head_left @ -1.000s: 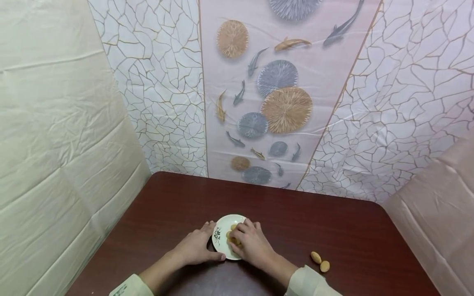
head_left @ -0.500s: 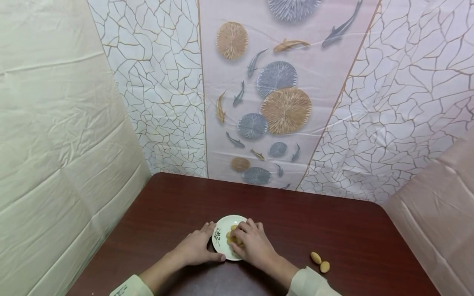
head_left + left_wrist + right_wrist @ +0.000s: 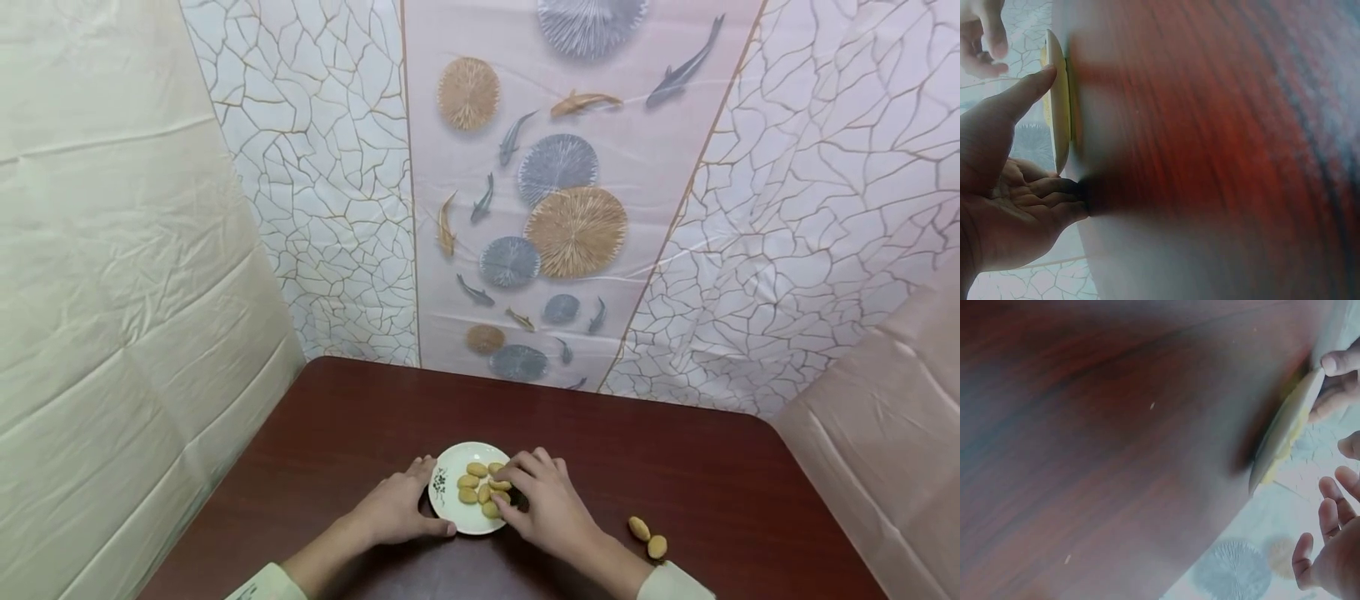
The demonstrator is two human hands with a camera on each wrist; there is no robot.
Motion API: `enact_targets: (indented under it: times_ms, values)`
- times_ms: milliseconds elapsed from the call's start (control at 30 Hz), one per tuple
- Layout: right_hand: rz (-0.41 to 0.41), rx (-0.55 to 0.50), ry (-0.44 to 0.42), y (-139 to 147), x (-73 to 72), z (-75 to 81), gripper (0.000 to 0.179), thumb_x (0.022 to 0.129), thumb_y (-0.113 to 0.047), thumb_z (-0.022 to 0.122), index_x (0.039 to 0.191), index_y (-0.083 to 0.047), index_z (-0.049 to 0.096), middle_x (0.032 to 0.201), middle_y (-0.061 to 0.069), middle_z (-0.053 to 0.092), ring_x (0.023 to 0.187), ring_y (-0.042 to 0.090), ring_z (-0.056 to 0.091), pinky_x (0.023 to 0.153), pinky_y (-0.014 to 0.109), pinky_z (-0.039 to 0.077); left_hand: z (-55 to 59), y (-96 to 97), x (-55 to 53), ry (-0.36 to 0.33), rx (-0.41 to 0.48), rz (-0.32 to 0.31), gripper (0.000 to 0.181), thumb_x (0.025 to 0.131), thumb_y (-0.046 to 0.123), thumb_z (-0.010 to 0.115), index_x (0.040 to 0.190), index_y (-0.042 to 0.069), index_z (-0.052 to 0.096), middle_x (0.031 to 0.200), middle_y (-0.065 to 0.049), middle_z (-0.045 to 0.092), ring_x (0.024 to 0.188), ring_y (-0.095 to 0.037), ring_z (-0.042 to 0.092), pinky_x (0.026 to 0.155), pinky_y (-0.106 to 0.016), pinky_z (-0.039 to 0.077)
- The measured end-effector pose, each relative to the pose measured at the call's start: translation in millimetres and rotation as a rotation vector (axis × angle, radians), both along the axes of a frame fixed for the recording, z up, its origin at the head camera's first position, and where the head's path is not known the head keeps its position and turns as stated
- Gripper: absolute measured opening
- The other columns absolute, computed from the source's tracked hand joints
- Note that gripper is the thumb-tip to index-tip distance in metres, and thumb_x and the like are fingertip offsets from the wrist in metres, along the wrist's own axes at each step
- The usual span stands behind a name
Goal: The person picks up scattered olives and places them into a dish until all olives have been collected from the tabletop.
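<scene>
A small white plate [image 3: 453,510] with a dark floral print lies on the table and bears several yellow-brown oval, nut-like pieces [image 3: 468,495]. My left hand [image 3: 396,505] holds the plate's left side, thumb at the near rim and fingers at the far rim. In the left wrist view the thumb [image 3: 1038,84] presses the rim. Over the plate's right edge hovers my right hand [image 3: 546,504], fingers loosely bent and spread. The right wrist view shows these fingers [image 3: 1329,515] apart from the plate and holding nothing. Two more oval pieces [image 3: 648,537] lie on the table at the right.
The dark red-brown table [image 3: 360,417] has rounded far corners. Patterned cloth [image 3: 510,208] with fish and round leaves hangs behind it. Plain pale cloth walls [image 3: 135,333] stand on both sides.
My right hand has drawn back to the right from the middle of the plate, its fingers parting from the oval pieces and uncovering them. The left hand stays at the rim.
</scene>
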State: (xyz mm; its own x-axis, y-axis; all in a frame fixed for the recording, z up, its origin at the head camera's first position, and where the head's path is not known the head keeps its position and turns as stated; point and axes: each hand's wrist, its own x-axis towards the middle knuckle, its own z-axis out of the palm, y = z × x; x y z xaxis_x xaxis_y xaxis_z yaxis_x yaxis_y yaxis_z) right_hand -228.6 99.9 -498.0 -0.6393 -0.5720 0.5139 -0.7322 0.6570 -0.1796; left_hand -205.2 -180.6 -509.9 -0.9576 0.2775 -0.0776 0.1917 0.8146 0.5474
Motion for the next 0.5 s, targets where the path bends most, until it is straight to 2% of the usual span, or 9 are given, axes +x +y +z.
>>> enact_targets:
  times_ms: [267,500]
  values:
    - [-0.063,-0.014,-0.036,34,8.6,9.3,0.03,0.087,-0.028,0.096,0.113,-0.027,0.081,0.109,-0.011,0.071,0.097,0.005,0.053,0.079,0.031,0.037,-3.3,-1.6,-0.9,-0.006,-0.002,-0.007,0.122,0.083,0.062,0.091,0.168,-0.006,0.037,0.172,-0.034,0.041,0.156,-0.055,0.046,0.123,-0.073,0.042]
    - [-0.11,-0.006,0.047,64,13.6,8.2,0.035,0.082,-0.026,0.098,0.112,-0.026,0.081,0.106,-0.014,0.07,0.094,0.004,0.052,0.075,0.026,0.034,-0.9,-0.2,1.1,0.0,0.01,-0.006,0.12,0.083,0.059,0.092,0.168,-0.007,0.038,0.171,-0.034,0.042,0.158,-0.054,0.045,0.123,-0.074,0.041]
